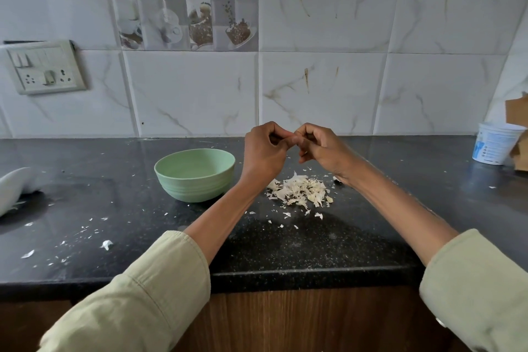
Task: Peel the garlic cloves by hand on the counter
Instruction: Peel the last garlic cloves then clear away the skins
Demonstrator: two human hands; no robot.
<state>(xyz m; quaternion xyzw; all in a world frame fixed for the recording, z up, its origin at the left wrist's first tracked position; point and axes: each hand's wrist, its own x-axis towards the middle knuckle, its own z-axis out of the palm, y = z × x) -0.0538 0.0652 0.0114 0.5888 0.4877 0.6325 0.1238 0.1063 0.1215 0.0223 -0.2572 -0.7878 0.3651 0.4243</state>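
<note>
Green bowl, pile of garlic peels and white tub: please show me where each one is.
Green bowl [197, 188]: head view, on its outer wall.
Pile of garlic peels [300, 190]: head view, middle of the heap.
White tub [493, 143]: head view, on its side.

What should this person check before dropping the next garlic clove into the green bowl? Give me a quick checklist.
1. Clove in the grip: cannot tell; left hand and right hand curl together and hide it.
2. Skin fully off: cannot tell.
3. Green bowl upright, beside the left hand: ok.
4. Bowl contents: cannot tell; only its bare inner wall shows.
5. Peel pile outside the bowl, on the counter: ok.
</note>
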